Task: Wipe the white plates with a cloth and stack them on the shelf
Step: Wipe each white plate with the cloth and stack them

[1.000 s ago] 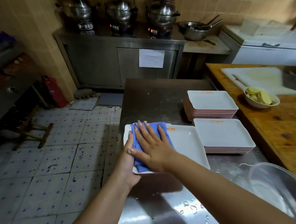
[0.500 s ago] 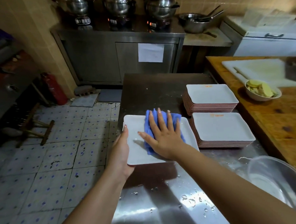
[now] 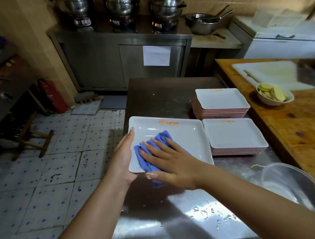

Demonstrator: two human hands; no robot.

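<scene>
The right hand [image 3: 172,163] presses flat, fingers straight, on the blue cloth [image 3: 150,155] over the white plate [image 3: 186,136] at frame centre; the left hand [image 3: 125,156] grips its edge. Best sweep corners firmly.

The worktop [image 3: 174,224] under the grip is shiny wet steel; the plate [image 3: 187,136] is glossy white; the cloth [image 3: 147,155] looks soft and matt.

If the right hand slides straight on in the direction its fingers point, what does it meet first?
The right hand, flat on the blue cloth, points up-left across the plate. It would probably first meet the left hand, whose thumb lies over the plate's left rim, though the exact line is hard to judge.
</scene>
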